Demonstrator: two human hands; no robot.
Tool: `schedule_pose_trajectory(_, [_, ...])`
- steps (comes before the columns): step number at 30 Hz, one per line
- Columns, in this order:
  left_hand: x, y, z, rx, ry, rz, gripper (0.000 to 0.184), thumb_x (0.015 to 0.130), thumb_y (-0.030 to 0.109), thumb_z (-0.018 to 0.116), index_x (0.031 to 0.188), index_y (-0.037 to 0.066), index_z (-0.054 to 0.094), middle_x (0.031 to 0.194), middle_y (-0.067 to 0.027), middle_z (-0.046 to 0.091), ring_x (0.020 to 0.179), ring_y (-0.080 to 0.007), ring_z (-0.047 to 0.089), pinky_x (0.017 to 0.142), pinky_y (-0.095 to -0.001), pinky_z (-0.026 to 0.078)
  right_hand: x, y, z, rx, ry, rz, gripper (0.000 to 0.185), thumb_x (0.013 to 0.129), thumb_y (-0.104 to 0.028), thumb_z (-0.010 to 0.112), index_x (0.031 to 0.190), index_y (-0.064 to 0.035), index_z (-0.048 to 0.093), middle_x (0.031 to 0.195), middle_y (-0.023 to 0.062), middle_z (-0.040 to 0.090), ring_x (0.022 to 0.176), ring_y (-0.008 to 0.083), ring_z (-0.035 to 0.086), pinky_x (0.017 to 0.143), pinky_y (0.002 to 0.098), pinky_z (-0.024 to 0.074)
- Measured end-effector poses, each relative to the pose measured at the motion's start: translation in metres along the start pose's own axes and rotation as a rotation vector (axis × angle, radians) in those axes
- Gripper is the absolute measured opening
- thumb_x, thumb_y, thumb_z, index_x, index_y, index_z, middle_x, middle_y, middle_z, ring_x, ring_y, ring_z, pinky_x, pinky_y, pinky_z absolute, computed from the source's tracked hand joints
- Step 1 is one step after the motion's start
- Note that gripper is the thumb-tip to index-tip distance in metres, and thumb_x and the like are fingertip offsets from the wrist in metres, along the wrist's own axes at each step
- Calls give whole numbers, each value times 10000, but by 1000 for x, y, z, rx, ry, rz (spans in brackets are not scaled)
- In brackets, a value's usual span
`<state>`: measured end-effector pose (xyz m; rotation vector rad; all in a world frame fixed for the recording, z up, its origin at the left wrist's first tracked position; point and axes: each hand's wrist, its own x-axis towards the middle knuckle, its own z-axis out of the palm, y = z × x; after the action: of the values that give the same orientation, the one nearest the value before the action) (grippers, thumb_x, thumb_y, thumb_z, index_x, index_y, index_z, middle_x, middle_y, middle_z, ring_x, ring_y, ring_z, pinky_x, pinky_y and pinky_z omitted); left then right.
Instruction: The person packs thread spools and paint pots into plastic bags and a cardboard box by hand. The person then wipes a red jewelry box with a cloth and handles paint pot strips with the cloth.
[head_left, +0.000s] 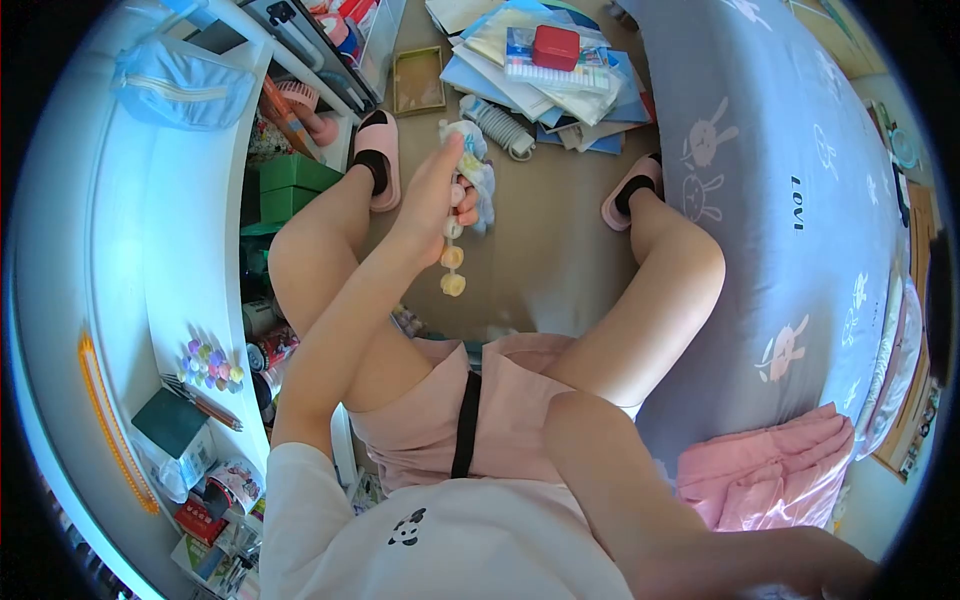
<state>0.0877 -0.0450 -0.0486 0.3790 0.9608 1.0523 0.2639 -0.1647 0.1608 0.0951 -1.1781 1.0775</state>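
My left hand [440, 195] is raised over the floor between my knees, its fingers closed. A string of pale pink, cream and yellow flower-like beads [453, 257] runs through it and dangles below. At the same hand is a crumpled white, blue and yellow wrapper or cloth [482, 190]; I cannot tell which. My right arm is bent, and my right hand [825, 565] reaches to the lower right edge, where its fingers do not show clearly.
A pile of papers and folders [550, 85] with a red box [555, 47] lies ahead, beside a coiled grey cable [497, 127] and a shallow tray [419, 80]. White shelves [190, 250] stand at left. On the right are a bunny-print bed [760, 200] and folded pink fabric [765, 465].
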Motion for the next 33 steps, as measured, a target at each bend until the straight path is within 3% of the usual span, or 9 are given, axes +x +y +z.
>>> schedule_pose_trajectory(8, [1,-2,-1,17,-7,4,315,830,399,446,779,94,390,588,17,341,442,-50,321,360,-189,252,5,-34,-2,-55,-3,-111,285,855,-81,326,1055,48,483,1055,122,518,961,175,499,838,289,387])
schedule_pose_trajectory(26, [0,1,4,-18,-32,-26,302,841,381,440,749,94,426,598,19,359,444,-59,331,373,-192,254,1,-14,-18,-157,-6,-202,283,848,-73,336,1071,26,479,1074,96,513,1009,159,478,884,279,366])
schedule_pose_trajectory(33, [-6,0,3,24,15,-31,307,837,404,425,805,99,410,601,20,342,446,-49,315,362,-185,251,6,-6,-17,-170,13,-219,284,845,-69,340,1078,17,478,1081,86,511,1028,153,470,902,275,358])
